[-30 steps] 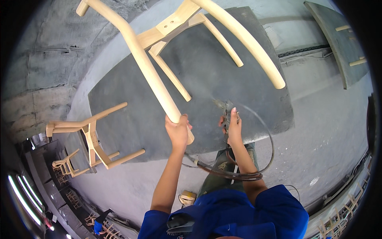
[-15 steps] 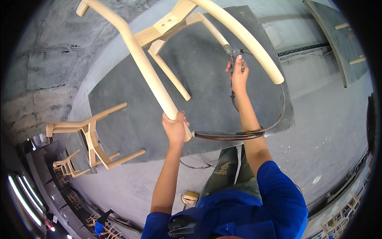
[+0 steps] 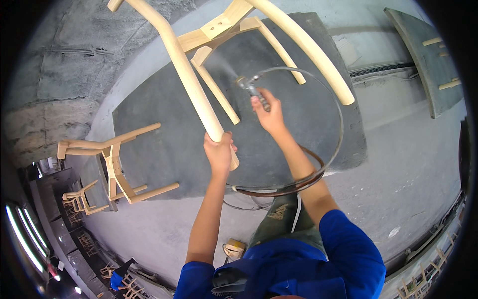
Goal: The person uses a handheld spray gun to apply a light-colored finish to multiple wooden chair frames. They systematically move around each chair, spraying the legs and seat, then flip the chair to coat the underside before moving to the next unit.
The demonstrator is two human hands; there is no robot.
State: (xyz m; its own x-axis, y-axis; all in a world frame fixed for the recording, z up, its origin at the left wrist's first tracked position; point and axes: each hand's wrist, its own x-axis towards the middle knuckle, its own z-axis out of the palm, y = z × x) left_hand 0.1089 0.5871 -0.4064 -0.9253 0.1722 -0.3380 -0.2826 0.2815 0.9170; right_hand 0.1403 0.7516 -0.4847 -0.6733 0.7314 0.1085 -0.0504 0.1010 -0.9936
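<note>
Left hand [image 3: 219,153] grips a frame [image 3: 199,39], upper centre; right hand [image 3: 269,115] holds a gun [image 3: 251,89] whose looped hose [image 3: 274,193] could snag.

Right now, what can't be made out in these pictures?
Head view:
Held chair frame: upper part cut off by the top edge.
Spray gun: part of its grip covered by the right hand.
Distant co-worker: hands too small to tell.
Wooden legs at far right: rest cut off by the fisheye's dark rim.

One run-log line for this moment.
left hand: gripping wooden frame | right hand: holding spray gun | pale mist: ahead of gun
</note>
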